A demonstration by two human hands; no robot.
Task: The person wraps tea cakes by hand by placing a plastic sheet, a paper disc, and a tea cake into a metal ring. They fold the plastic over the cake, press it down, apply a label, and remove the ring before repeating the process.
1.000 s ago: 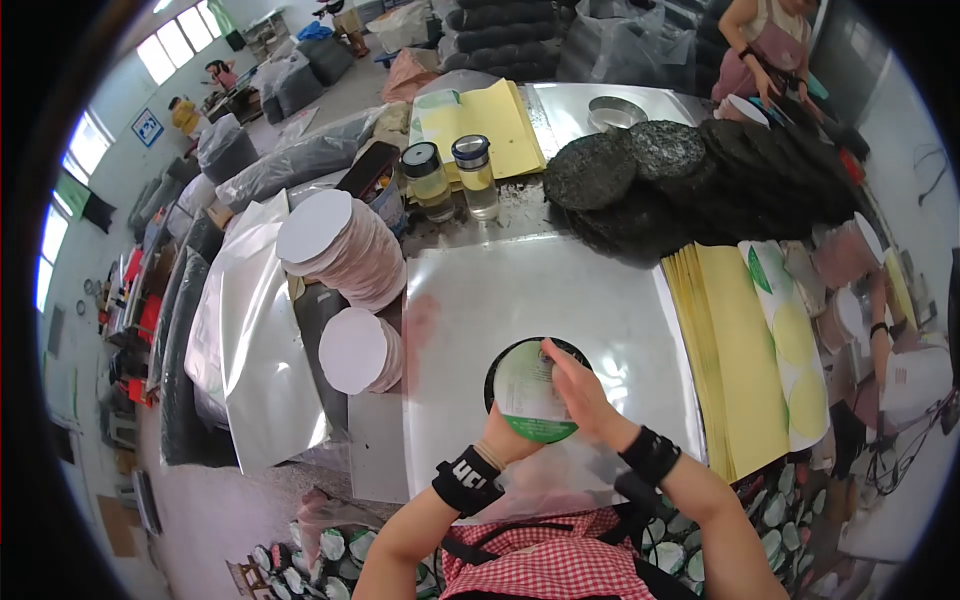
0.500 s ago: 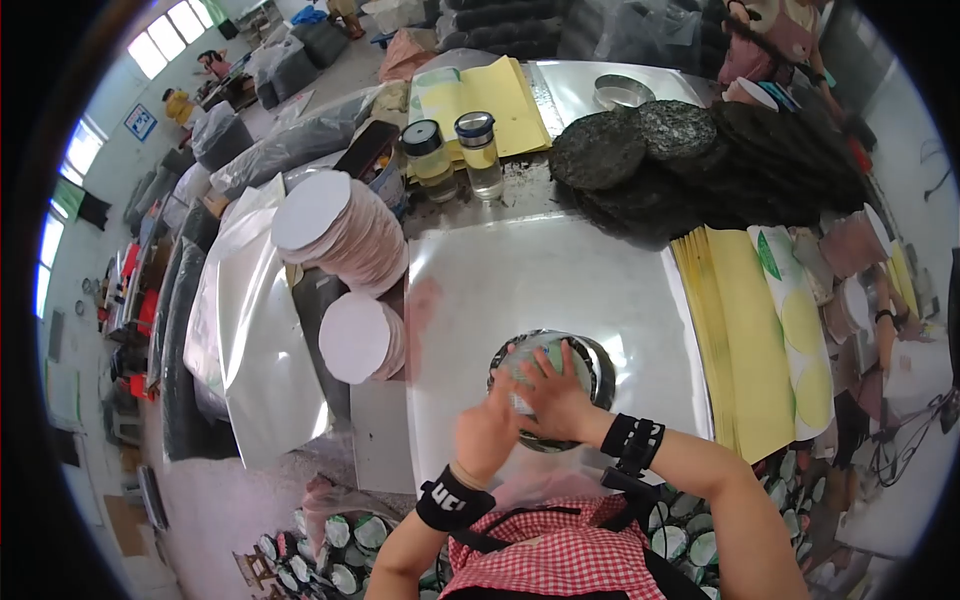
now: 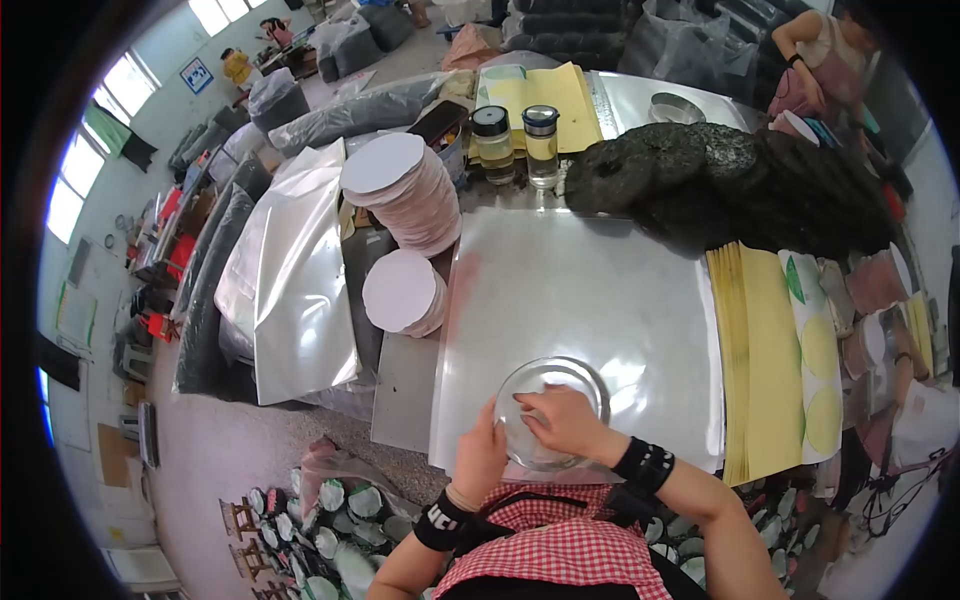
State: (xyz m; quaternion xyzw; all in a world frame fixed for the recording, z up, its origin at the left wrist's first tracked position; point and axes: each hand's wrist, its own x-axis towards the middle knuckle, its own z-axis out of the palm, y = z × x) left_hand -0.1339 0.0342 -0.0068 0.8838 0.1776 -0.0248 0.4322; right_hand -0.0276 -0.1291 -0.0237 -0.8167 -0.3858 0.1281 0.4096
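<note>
A round metal ring mould [image 3: 590, 385] sits on the shiny steel sheet [image 3: 590, 290] near the table's front edge. My right hand [image 3: 565, 422] is inside the ring with its fingers bent, pressing down on what lies in it. My left hand [image 3: 482, 452] grips the ring's left rim. The contents under my right hand are hidden; the disc with the green label is not visible now. Both wrists wear black bands.
Dark round pressed cakes [image 3: 700, 180] pile up at the back right. Yellow paper sheets [image 3: 770, 350] lie to the right, white paper discs [image 3: 405, 190] in stacks to the left, two jars [image 3: 515, 140] at the back. Another person [image 3: 820, 50] works at the far right.
The green-labelled disc that my hands held a second ago has gone down into the metal ring. My hands have moved closer to the table's front edge.
</note>
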